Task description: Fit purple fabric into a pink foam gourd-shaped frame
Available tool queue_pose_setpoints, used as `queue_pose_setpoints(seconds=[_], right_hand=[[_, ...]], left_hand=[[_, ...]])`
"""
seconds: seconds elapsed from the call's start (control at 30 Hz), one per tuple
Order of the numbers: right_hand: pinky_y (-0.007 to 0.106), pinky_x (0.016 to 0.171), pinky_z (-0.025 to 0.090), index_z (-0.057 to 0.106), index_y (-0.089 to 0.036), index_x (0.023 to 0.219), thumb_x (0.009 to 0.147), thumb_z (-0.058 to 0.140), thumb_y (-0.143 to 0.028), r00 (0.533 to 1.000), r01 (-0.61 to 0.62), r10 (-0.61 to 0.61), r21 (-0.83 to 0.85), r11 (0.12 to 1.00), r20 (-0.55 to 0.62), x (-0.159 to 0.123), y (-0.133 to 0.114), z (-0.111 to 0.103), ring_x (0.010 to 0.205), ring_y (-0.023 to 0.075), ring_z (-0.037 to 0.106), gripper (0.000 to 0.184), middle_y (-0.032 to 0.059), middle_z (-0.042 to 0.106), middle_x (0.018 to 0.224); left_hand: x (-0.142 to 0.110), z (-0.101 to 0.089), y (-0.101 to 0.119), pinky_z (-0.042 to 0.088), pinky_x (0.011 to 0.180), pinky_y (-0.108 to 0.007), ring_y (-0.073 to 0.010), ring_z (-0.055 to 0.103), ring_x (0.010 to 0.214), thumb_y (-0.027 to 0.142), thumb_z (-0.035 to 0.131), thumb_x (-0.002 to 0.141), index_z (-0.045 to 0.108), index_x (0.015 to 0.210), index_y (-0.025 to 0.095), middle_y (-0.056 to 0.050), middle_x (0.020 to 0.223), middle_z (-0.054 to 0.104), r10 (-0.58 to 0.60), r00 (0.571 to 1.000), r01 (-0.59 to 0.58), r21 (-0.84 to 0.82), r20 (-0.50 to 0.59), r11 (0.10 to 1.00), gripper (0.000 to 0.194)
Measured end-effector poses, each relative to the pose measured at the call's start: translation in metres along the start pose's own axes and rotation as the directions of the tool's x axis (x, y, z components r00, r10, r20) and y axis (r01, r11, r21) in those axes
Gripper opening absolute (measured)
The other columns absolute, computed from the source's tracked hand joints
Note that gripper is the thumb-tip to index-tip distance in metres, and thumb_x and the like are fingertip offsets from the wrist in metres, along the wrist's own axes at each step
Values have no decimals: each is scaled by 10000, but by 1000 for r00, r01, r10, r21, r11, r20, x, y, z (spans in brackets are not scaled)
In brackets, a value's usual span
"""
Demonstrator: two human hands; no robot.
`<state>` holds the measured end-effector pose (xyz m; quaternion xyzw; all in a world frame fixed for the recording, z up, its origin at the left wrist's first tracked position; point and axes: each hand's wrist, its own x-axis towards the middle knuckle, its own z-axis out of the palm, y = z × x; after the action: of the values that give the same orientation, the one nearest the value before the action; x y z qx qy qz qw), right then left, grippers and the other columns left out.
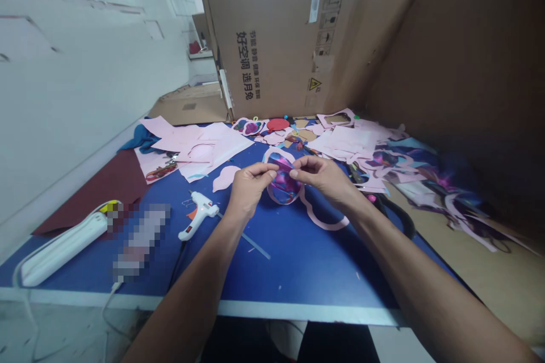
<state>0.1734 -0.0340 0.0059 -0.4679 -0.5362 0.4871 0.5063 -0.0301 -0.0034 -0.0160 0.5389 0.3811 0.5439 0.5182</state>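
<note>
Both hands hold a rounded, shiny purple-and-blue piece (pixel 284 186) above the middle of the blue table; its exact kind is unclear. My left hand (pixel 249 186) pinches its left edge between thumb and fingers. On the upper right edge, my right hand (pixel 326 177) is closed in a similar pinch. A pale pink curved strip (pixel 326 224) lies below the right hand. Left of my left hand rests a small pink cutout (pixel 227 178). Nearer the table's front, a white hot glue gun (pixel 200 214) lies with a clear glue stick (pixel 255 245) poking from its back.
Pink sheets (pixel 213 147) and scraps (pixel 353 144) spread along the back and right. Scissors (pixel 162 170) with red handles lie on the left sheets. A white power strip (pixel 63 249) sits front left on the blue table (pixel 298 281). Tall cardboard (pixel 281 39) stands behind.
</note>
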Motion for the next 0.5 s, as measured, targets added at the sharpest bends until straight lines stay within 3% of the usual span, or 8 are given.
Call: queue_pose_setpoints(seconds=[0.1,0.3,0.5], right_hand=[[316,702,514,740,-210,843,615,1014,-614,1000,-3,3,10,1000,-19,0,0,2,695,157,610,540,0,715,771],[304,645,492,725,-200,790,684,962,-593,997,54,-56,-39,998,-57,3,7,1,644,144,578,471,4,703,730],[301,592,467,710,-204,766,711,944,-569,993,66,-74,-91,994,-94,5,11,0,623,158,586,437,20,705,705]], left_hand=[[-1,0,0,575,883,-335,-205,740,902,239,841,769,902,891,237,-45,938,846,38,999,-39,51,12,998,137],[-4,3,1,582,864,-339,-207,746,894,272,833,784,895,905,214,-61,957,844,60,997,-65,90,53,994,147],[-4,5,-3,556,805,-306,-178,722,825,254,825,771,860,925,196,-51,914,828,37,998,-39,39,53,998,169]])
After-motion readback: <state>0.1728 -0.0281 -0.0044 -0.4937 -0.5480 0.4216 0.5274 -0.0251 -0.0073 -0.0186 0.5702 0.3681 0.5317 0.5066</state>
